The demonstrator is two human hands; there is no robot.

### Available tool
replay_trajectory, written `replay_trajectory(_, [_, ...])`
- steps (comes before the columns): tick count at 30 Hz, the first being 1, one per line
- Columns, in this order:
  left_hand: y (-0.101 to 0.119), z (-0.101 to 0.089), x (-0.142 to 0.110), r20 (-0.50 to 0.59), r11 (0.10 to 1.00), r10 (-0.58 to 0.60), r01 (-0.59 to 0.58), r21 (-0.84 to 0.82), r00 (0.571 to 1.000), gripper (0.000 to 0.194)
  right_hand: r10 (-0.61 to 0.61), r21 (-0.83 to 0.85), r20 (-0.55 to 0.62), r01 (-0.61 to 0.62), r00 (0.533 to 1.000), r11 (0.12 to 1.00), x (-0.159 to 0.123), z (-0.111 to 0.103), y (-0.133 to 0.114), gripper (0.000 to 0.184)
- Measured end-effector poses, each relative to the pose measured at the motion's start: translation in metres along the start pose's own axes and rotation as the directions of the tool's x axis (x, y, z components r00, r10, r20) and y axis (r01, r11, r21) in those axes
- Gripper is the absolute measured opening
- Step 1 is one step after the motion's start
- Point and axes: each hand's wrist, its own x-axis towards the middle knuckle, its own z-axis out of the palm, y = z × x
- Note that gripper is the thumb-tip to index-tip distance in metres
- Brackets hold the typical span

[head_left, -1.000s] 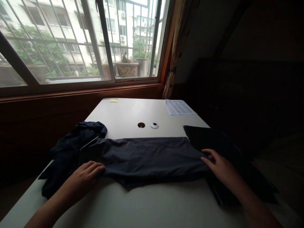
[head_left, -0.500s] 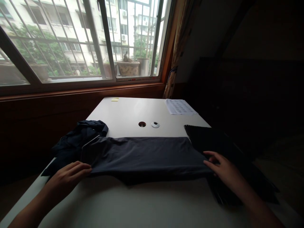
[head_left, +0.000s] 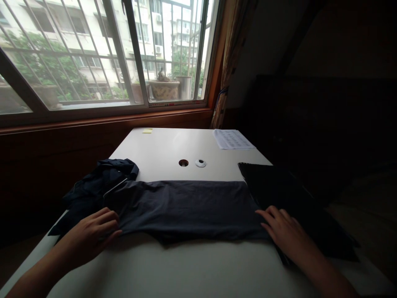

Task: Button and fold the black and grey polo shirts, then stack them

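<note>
A dark grey garment (head_left: 192, 209), folded into a long strip, lies across the white table between my hands. At its near left corner is my left hand (head_left: 89, 231), with the thumb stretched out apart from bent fingers; I see no cloth gripped in it. My right hand (head_left: 282, 229) rests at the garment's right end, thumb and forefinger apart, the fingertips touching or just over the fabric. Beneath that hand and to its right extends a flat black item (head_left: 297, 203). A rumpled dark blue garment (head_left: 96, 182) lies against the strip's left end.
Printed paper sheets (head_left: 233, 139) lie at the table's (head_left: 164, 153) far right corner, a yellow note (head_left: 147, 130) at the far left. Mid-table are a round cable hole (head_left: 183, 163) and a white round cap (head_left: 200, 163). A barred window stands behind.
The garment's near edge has dropped from slightly raised to flat on the table. My left thumb has come apart from the fingers, and my right hand has moved a little left and nearer me.
</note>
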Motion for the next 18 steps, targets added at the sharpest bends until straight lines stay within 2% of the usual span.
replay_trajectory(2, [-0.008,-0.001,0.01,0.03,0.999,0.016,-0.017,0.043,0.999,0.02,0.004,-0.011,-0.01,-0.004,1.0,1.0,0.011,-0.009,-0.002,0.031])
replay_trajectory(3, [-0.013,-0.001,0.017,0.005,0.997,-0.007,0.006,0.079,1.0,0.022,0.005,0.004,-0.017,-0.005,1.0,1.0,0.019,-0.014,-0.004,0.03])
replay_trajectory(6, [-0.032,0.0,0.04,-0.14,0.966,-0.159,0.183,0.18,0.977,0.034,-0.035,0.117,-0.021,0.037,0.999,0.992,0.051,-0.022,-0.017,0.028])
replay_trajectory(8, [-0.047,0.002,0.058,-0.149,0.926,-0.279,0.307,0.218,0.949,0.041,-0.097,0.21,-0.021,0.099,0.995,0.973,0.076,-0.022,-0.03,0.029])
replay_trajectory(10, [-0.064,0.006,0.076,-0.085,0.894,-0.383,0.392,0.216,0.92,0.043,-0.163,0.289,-0.038,0.167,0.986,0.942,0.101,-0.018,-0.047,0.03])
replay_trajectory(14, [-0.098,0.018,0.104,0.117,0.856,-0.513,0.497,0.14,0.85,0.043,-0.273,0.396,-0.068,0.278,0.959,0.875,0.15,-0.004,-0.085,0.032])
replay_trajectory(16, [-0.11,0.021,0.114,0.206,0.83,-0.557,0.545,0.118,0.804,0.042,-0.309,0.434,-0.089,0.317,0.947,0.844,0.172,0.004,-0.105,0.032])
replay_trajectory(18, [-0.118,0.021,0.12,0.28,0.818,-0.565,0.571,0.071,0.776,0.04,-0.327,0.459,-0.1,0.335,0.94,0.823,0.191,0.011,-0.124,0.032])
